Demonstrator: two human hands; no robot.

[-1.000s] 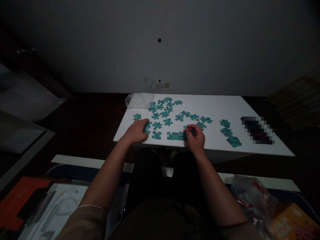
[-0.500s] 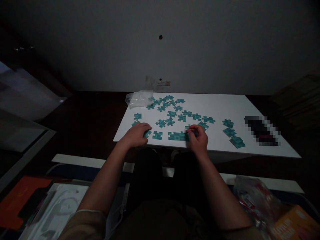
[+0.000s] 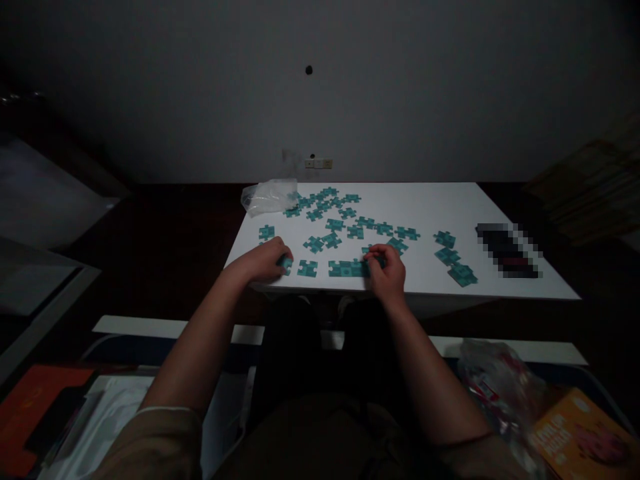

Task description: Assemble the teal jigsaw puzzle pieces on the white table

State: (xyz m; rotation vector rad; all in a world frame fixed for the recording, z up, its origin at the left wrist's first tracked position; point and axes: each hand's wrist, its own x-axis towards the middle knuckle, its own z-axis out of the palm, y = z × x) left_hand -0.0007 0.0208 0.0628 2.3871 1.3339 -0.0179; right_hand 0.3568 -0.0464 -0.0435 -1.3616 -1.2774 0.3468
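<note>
On the white table point(image 3: 505, 281), left hand point(image 3: 264, 259) curls over a jigsaw piece point(image 3: 287, 263), right hand point(image 3: 389, 273) at a joined strip point(image 3: 347, 269), grips indiscernible; apparent positioning requires careful alignment.

Teal puzzle pieces point(image 3: 334, 225) lie scattered across the white table point(image 3: 435, 203). Near its front edge, a short strip point(image 3: 346, 269) sits joined; a single piece point(image 3: 307, 269) lies flat, apart, to the strip's left.
</note>
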